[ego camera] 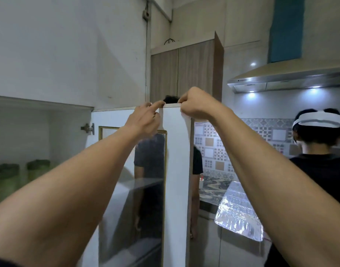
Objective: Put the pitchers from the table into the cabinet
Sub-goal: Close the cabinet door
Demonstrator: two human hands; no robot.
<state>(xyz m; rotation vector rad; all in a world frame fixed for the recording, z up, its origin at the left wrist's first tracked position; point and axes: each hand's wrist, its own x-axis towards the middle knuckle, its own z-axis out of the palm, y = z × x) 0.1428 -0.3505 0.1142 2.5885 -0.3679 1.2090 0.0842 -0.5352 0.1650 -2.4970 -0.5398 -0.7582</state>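
Note:
The white cabinet door [176, 151] with a gold-framed glass panel stands open in front of me. My right hand [196, 106] grips its top corner, fingers curled over the edge. My left hand [146, 118] is just beside it, index finger stretched out and touching the door's top edge. The open cabinet [40, 132] lies to the left; inside it on the shelf stand two green lidded containers [38, 168], dim and blurred. I cannot tell whether they are the pitchers. No table is in view.
A person in a black shirt with a white headband [317, 143] stands close at the right. Another person is partly hidden behind the door. A range hood [288, 78], tiled wall, marbled counter [213, 189] and a foil sheet [240, 211] lie beyond. A wooden upper cabinet [184, 72] hangs behind.

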